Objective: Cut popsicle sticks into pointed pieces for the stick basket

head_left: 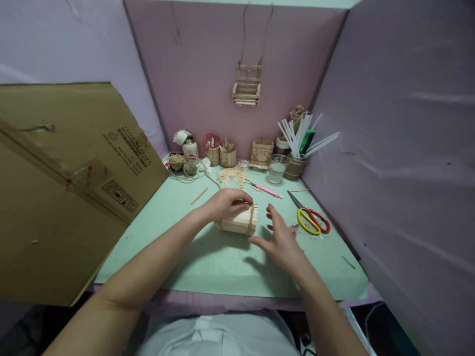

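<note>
Table: green cover (pixel 148 254); the tube is at its centre, lying sideways, on the surface or just above it, which cannot be told.
Carton: brown board (pixel 48 207) at left. Dark printed characters, too small to read; below them a row of boxed handling symbols; some red marks. No brand legible.
Tube: pale wooden slats (pixel 236 226) under a braided twine band (pixel 251 221) near the right end. Judged light, stiff along the slats, dry and not slippery; joints probably fragile under a hard squeeze. Best hold: round the body, or over the band.
Left hand: draped over the tube's upper side (pixel 229 203), fingers and thumb bent in a grasp.
Right hand: fingers spread, grasping nothing (pixel 280 242), beside the tube's right end; thumb contact cannot be told.
Scissors: right of the right hand (pixel 305 210), one yellow handle, one red; no lettering legible.
Knife: pink handle (pixel 272 192), beyond the tube; no marking legible.
</note>
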`<action>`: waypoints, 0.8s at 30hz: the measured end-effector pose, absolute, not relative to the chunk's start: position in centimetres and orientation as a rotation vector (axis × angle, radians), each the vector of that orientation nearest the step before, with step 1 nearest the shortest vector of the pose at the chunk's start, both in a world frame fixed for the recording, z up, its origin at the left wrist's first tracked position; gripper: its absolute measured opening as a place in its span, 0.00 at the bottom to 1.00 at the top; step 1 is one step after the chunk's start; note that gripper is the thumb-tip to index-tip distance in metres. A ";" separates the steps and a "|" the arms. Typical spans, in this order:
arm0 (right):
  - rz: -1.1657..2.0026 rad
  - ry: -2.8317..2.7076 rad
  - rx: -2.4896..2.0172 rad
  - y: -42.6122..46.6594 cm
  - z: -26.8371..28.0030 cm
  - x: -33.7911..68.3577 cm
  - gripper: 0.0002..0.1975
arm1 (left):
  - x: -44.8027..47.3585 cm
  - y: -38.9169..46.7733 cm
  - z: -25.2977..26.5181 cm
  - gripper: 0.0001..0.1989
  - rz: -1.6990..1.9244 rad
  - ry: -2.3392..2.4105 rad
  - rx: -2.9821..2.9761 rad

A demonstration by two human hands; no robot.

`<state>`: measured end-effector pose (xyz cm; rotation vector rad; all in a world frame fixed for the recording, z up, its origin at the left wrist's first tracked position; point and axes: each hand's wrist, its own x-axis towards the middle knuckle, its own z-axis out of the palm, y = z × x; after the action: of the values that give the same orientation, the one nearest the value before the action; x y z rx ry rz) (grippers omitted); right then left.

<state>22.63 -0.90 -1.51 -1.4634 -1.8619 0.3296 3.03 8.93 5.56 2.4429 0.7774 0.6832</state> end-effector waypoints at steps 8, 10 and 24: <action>0.373 -1.832 -1.070 -1.7 -5.3 18.9 0.52 | 1.0 2.2 2.7 0.12 1.061 0.550 2.951; 0.338 -1.886 -1.022 -2.8 -5.3 19.2 0.49 | 0.3 0.4 1.3 0.11 1.125 0.493 3.030; 0.477 -1.906 -1.055 -5.2 -5.2 19.6 0.46 | 0.9 -2.1 0.4 0.08 1.170 0.628 3.066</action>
<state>19.60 -5.21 -5.20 -1.0551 -1.9055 0.4766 0.86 -2.06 0.35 3.0660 0.6279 1.1703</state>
